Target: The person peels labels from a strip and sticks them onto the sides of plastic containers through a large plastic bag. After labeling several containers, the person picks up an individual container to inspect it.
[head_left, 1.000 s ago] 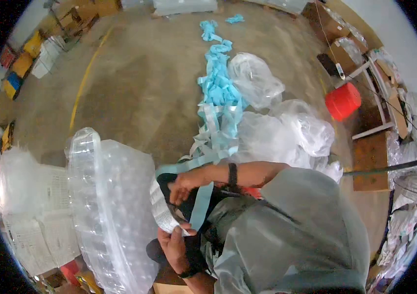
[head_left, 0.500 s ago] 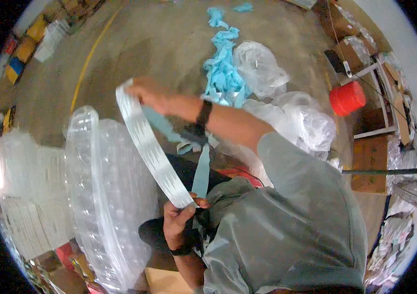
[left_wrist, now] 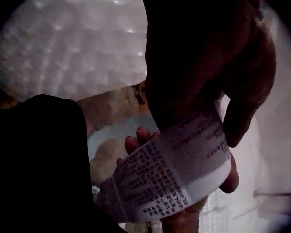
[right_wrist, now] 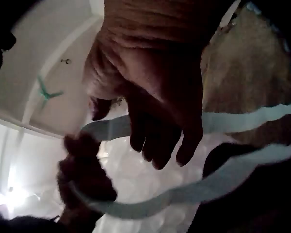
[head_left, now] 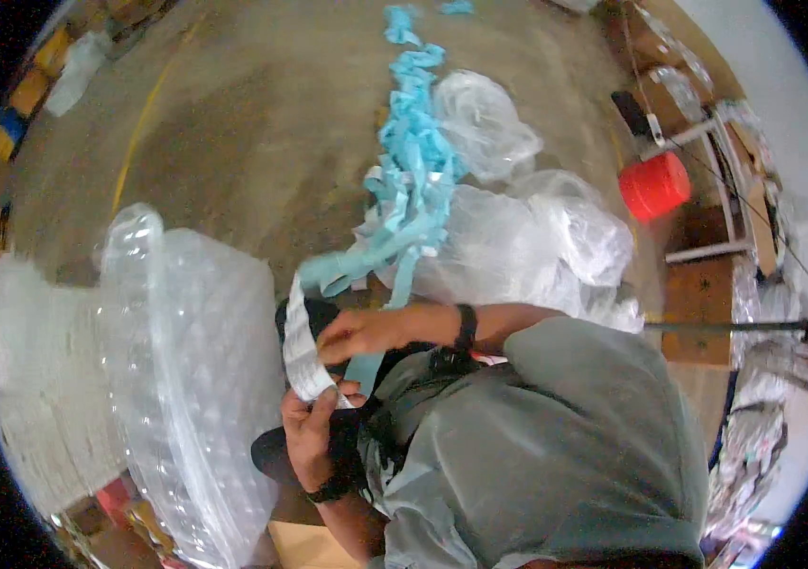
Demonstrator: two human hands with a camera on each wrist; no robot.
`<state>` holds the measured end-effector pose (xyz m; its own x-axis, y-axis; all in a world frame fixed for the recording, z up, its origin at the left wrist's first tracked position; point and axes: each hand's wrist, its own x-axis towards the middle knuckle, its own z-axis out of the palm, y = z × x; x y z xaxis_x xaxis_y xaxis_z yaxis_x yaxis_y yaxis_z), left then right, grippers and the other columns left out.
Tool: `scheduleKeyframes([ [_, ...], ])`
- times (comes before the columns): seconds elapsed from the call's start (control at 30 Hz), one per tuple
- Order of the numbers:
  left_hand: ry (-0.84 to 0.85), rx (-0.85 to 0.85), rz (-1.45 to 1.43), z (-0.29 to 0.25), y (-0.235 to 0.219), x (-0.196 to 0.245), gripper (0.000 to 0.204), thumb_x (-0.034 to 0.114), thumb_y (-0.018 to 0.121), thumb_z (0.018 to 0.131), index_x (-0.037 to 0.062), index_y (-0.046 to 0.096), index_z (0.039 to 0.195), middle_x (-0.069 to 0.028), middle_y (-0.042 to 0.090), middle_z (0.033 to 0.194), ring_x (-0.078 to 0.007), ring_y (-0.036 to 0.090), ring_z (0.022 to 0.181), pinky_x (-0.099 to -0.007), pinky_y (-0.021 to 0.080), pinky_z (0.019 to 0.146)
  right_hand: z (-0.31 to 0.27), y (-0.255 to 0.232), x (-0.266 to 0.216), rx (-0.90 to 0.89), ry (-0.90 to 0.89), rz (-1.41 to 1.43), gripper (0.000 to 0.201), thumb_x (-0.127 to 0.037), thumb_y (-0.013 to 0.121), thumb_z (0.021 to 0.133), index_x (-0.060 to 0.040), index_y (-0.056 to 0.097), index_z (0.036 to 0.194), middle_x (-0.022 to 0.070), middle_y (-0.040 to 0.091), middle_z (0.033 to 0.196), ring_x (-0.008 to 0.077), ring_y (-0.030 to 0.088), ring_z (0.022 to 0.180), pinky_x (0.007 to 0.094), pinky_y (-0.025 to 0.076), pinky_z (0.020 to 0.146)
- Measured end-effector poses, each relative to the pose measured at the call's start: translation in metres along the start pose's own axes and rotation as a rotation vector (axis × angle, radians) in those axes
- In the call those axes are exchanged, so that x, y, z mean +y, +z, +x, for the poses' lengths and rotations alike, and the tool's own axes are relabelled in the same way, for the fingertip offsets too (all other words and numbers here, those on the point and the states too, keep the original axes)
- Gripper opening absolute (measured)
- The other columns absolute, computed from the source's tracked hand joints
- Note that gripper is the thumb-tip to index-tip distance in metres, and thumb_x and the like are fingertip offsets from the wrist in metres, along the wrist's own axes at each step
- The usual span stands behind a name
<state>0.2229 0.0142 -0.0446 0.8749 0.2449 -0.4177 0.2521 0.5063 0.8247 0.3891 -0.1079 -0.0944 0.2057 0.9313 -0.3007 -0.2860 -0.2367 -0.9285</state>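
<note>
A long label strip [head_left: 302, 353], white with printed text on one face and pale blue on the other, curves up from my left hand [head_left: 309, 441]. That hand pinches it between thumb and fingers over the lap; in the left wrist view the thumb lies at the strip's edge and rows of dark print [left_wrist: 160, 187] show. My right hand [head_left: 366, 332] is just above and to the right of the left, fingers loosely bent. In the right wrist view its fingers [right_wrist: 157, 153] hang down in front of the strip [right_wrist: 223, 122], apparently without gripping it.
Beyond the knees a heap of blue strip [head_left: 413, 171] trails across the floor. Clear plastic bags [head_left: 556, 237] lie beside it, with a red bucket [head_left: 654, 187] farther right. A large bubble-textured plastic bundle [head_left: 205, 379] stands on the left. Below the left arm is a cardboard box [head_left: 309, 545].
My right hand moved out, drawing the strip taut, then came back beside the left hand without it. The strip now hangs slack in a curve; the left hand keeps its pinch.
</note>
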Motion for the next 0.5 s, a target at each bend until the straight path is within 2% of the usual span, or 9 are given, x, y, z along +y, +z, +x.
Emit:
scheduleKeyframes([
  [0.03, -0.016, -0.026, 0.010, 0.001, 0.001, -0.004, 0.017, 0.009, 0.062, 0.091, -0.0011, 0.060, 0.104, -0.0136, 0.070, 0.085, -0.0222, 0.067, 0.070, -0.0351, 0.055, 0.069, 0.000, 0.007, -0.001, -0.094, 0.012, 0.153, 0.029, -0.027, 0.059, 0.097, 0.0001, 0.068, 0.095, 0.0006, 0.065, 0.083, 0.0093, 0.055, 0.079, 0.0302, 0.045, 0.073],
  [0.1, -0.039, 0.039, 0.011, 0.004, -0.001, -0.010, 0.018, 0.008, 0.062, 0.091, -0.0019, 0.060, 0.105, -0.0142, 0.070, 0.085, -0.0232, 0.067, 0.072, -0.0359, 0.056, 0.069, -0.007, 0.009, -0.012, -0.004, -0.138, 0.052, 0.029, -0.028, 0.062, 0.096, -0.0005, 0.067, 0.088, 0.0007, 0.063, 0.077, 0.0091, 0.054, 0.074, 0.0311, 0.044, 0.069],
  [0.13, -0.049, -0.056, 0.070, 0.007, -0.004, -0.004, 0.016, 0.007, 0.061, 0.091, -0.0012, 0.060, 0.105, -0.0150, 0.070, 0.086, -0.0236, 0.068, 0.073, -0.0365, 0.056, 0.068, -0.006, 0.009, -0.021, 0.008, -0.147, 0.049, 0.029, -0.028, 0.062, 0.096, -0.0005, 0.067, 0.088, 0.0007, 0.063, 0.077, 0.0091, 0.054, 0.074, 0.0311, 0.044, 0.069],
  [0.2, -0.026, -0.071, 0.029, 0.007, -0.007, -0.010, 0.017, 0.007, 0.061, 0.092, -0.0025, 0.061, 0.106, -0.0161, 0.071, 0.088, -0.0241, 0.069, 0.074, -0.0375, 0.058, 0.071, 0.000, 0.004, -0.035, 0.108, -0.257, -0.022, 0.029, -0.027, 0.063, 0.094, 0.0005, 0.066, 0.084, 0.0019, 0.062, 0.072, 0.0088, 0.053, 0.070, 0.0311, 0.044, 0.066],
  [0.23, -0.004, -0.076, -0.019, 0.006, -0.008, -0.012, 0.018, 0.007, 0.061, 0.093, -0.0038, 0.062, 0.107, -0.0172, 0.072, 0.090, -0.0247, 0.071, 0.076, -0.0384, 0.059, 0.073, 0.006, 0.002, -0.039, 0.103, -0.263, -0.029, 0.029, -0.027, 0.063, 0.094, 0.0005, 0.066, 0.084, 0.0019, 0.062, 0.072, 0.0088, 0.053, 0.070, 0.0311, 0.044, 0.066],
  [0.3, -0.004, -0.076, 0.008, 0.008, -0.011, -0.008, 0.019, 0.007, 0.063, 0.092, -0.0039, 0.062, 0.107, -0.0175, 0.072, 0.091, -0.0253, 0.071, 0.077, -0.0392, 0.059, 0.074, 0.018, -0.002, -0.047, 0.006, -0.289, -0.292, 0.029, -0.026, 0.064, 0.092, 0.0016, 0.065, 0.081, 0.0008, 0.060, 0.068, 0.0082, 0.052, 0.066, 0.0305, 0.043, 0.061],
  [0.33, -0.019, -0.077, 0.038, 0.007, -0.012, -0.007, 0.020, 0.007, 0.064, 0.091, -0.0039, 0.062, 0.107, -0.0177, 0.072, 0.091, -0.0259, 0.071, 0.078, -0.0401, 0.058, 0.076, 0.024, 0.004, -0.046, 0.055, -0.376, -0.250, 0.029, -0.025, 0.065, 0.089, 0.0006, 0.063, 0.076, -0.0013, 0.058, 0.064, 0.0082, 0.050, 0.061, 0.0305, 0.042, 0.057],
  [0.43, 0.112, -0.033, -0.141, -0.006, -0.001, -0.016, 0.022, 0.008, 0.066, 0.089, -0.0040, 0.062, 0.108, -0.0185, 0.072, 0.092, -0.0271, 0.070, 0.081, -0.0415, 0.057, 0.079, 0.055, -0.003, -0.052, 0.074, -0.321, -0.320, 0.026, -0.024, 0.067, 0.087, -0.0027, 0.062, 0.074, -0.0026, 0.058, 0.067, 0.0087, 0.050, 0.062, 0.0303, 0.042, 0.058],
  [0.5, 0.115, -0.054, -0.141, -0.014, 0.004, -0.013, 0.023, 0.007, 0.066, 0.088, -0.0041, 0.062, 0.108, -0.0186, 0.072, 0.092, -0.0272, 0.070, 0.082, -0.0417, 0.056, 0.080, 0.088, -0.023, -0.066, 0.131, -0.373, -0.163, 0.021, -0.023, 0.068, 0.086, -0.0063, 0.061, 0.074, -0.0021, 0.059, 0.070, 0.0098, 0.051, 0.064, 0.0302, 0.043, 0.059],
])
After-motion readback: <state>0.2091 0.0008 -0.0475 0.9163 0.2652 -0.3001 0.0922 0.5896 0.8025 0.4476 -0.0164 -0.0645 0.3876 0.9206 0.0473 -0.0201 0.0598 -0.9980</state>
